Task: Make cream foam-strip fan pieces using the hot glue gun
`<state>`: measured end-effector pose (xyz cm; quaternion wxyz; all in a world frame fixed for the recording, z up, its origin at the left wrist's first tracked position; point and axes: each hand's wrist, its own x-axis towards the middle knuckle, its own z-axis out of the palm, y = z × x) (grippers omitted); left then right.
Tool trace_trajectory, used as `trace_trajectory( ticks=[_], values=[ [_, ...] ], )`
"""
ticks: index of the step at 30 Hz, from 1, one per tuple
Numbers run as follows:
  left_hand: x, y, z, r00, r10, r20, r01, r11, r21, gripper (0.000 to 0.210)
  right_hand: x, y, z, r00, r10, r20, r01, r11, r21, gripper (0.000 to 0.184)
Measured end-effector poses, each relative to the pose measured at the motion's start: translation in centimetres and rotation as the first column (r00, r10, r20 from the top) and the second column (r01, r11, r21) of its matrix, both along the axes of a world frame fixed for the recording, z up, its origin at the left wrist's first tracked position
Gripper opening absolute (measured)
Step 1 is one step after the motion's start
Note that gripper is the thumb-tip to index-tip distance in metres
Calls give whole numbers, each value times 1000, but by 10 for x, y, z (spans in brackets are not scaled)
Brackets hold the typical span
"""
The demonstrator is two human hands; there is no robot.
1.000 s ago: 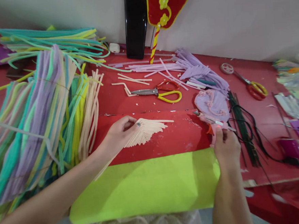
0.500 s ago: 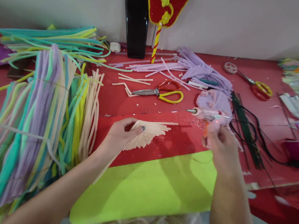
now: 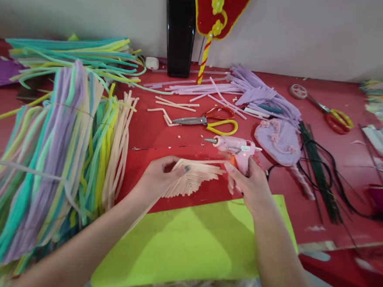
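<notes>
My left hand [image 3: 164, 174] pinches a fan of cream pipe cleaners [image 3: 194, 177], bent and laid side by side, with thumb on top. One long strand trails from it back under my forearm. A pink glue gun [image 3: 234, 147] is gripped in my right hand [image 3: 251, 181], its metal nozzle pointing left, above the fan's right end. A small light glows on the gun. Beyond the fan lie scissors [image 3: 206, 119] with one red and one yellow handle, beside a few short bent cream pieces [image 3: 177, 103].
Bundled coloured pipe cleaners [image 3: 63, 139] crowd the left. Lilac strands [image 3: 256, 88] and a lilac fan-shaped piece [image 3: 278, 141] lie right of centre, near black cable [image 3: 335, 159] and second scissors [image 3: 339, 120]. A black phone [image 3: 180, 35] leans on the wall. A lime-green sheet [image 3: 192, 244] covers the near edge.
My right hand has brought the glue gun left, from beside the lilac piece to near the cream fan. My left hand keeps its hold on the fan. The view has shifted slightly.
</notes>
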<state>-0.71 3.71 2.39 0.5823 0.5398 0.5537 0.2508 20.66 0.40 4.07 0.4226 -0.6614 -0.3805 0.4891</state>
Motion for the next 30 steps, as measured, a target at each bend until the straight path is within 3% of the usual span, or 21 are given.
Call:
trace_trajectory(
  ticks=[17, 23, 30],
  values=[
    [-1, -4, 4, 994, -100, 38, 101, 995, -3, 30, 8, 3, -11, 998, -52, -47, 53, 999, 13, 36],
    [2, -6, 0, 992, -6, 130, 1, 999, 42, 23, 6, 5, -12, 993, -112, -44, 114, 993, 44, 36],
    [3, -11, -3, 996, 20, 84, -28, 994, 103, 15, 4, 4, -16, 989, -145, -36, 148, 986, 81, 33]
  ],
)
